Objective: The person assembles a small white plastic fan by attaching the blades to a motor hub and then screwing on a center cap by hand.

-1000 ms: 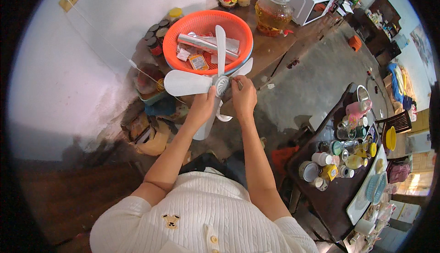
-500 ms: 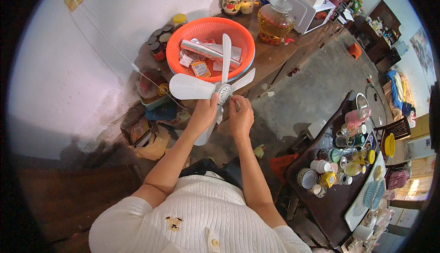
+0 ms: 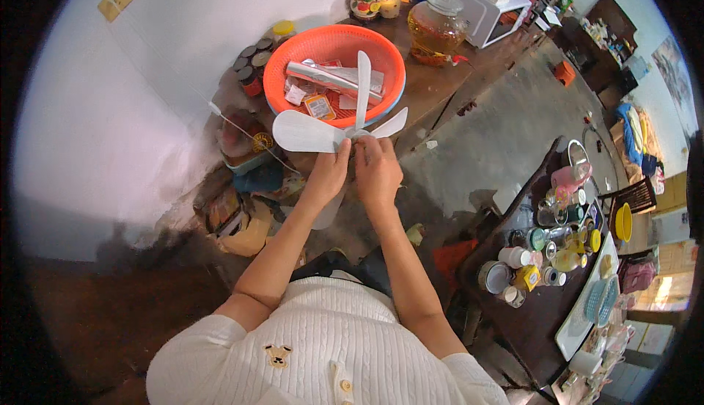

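Note:
A white fan blade assembly (image 3: pixel 312 132) with several paddle-like blades is held up in front of me, before the wooden counter. My left hand (image 3: pixel 330 174) pinches it beside the hub, at the root of the left blade. Over the hub lies my right hand (image 3: pixel 379 172), its fingers bent and covering most of the hub's face. Whether those fingers grip some small part there is hidden. One blade points up across an orange plastic basket (image 3: pixel 275 75), another to the right, and a lower one shows partly behind my wrists.
The basket holds a foil roll and small packets. Dark-lidded jars (image 3: pixel 249 81) stand left of it, a glass jar of amber liquid (image 3: pixel 438 27) and a microwave (image 3: pixel 488 20) right. A dark table (image 3: pixel 506 331) with many jars stands at right; a cardboard box (image 3: pixel 253 232) sits low left.
My right hand has moved left from the hub's right edge onto its face, which it now mostly hides. My left hand keeps its hold on the blade assembly.

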Demonstrator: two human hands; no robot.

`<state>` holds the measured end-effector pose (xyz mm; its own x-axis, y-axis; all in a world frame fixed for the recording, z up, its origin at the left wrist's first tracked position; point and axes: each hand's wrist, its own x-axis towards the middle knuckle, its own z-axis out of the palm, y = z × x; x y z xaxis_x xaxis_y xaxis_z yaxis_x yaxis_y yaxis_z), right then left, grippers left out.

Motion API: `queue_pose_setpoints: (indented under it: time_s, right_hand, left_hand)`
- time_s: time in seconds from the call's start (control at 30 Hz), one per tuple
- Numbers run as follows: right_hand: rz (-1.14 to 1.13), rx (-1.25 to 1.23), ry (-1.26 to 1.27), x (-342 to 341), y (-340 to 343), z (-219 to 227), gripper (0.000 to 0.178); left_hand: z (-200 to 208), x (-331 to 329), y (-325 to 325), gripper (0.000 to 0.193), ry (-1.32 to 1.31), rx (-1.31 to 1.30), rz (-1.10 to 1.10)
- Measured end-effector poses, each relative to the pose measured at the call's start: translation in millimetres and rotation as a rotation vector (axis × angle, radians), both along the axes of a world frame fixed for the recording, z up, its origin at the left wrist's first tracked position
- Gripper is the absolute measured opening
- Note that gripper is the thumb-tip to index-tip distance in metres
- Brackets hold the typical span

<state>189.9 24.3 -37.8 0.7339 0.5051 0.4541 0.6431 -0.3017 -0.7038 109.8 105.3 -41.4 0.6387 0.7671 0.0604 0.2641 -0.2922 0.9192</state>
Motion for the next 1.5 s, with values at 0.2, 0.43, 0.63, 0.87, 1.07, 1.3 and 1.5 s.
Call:
queue_pose_setpoints:
  time_s: [0.2, 0.43, 0.63, 0.87, 1.07, 1.3, 1.5]
  right_hand:
    - [0.023, 0.049, 0.017, -21.5, -14.0, -15.8, 0.011]
    - [-0.049, 0.083, 0.24, -9.8, -20.5, -36.9, 0.011]
    - [-0.086, -0.015, 0.34, 24.8, -10.5, -33.9, 0.013]
    - [-0.089, 0.012, 0.259, 34.6, -4.2, -38.8, 0.012]
    - [-0.006, 0.079, 0.236, 18.2, -8.7, -13.2, 0.012]
    - [0.029, 0.022, -0.012, 13.0, 1.5, 3.9, 0.009]
    - [-0.035, -0.023, 0.079, 35.1, -1.4, -12.4, 0.011]
  left_hand:
    - [-0.5, -1.5, 5.4, 0.052, 0.07, -0.055, -0.128]
    - [-1.1, -3.7, -0.9, 0.047, 0.029, 0.078, -0.07]
    - [-22.0, -5.2, 6.0, 0.051, 0.023, 0.214, -0.039]
    - [-4.8, -4.5, 2.8, 0.053, 0.047, 0.089, -0.091]
    - [-26.9, -6.8, 12.5, 0.049, 0.073, 0.18, -0.058]
    - [-11.0, -4.7, 10.8, 0.042, 0.091, 0.15, -0.086]
    - [-8.1, -4.2, 5.6, 0.042, -0.007, 0.16, -0.098]
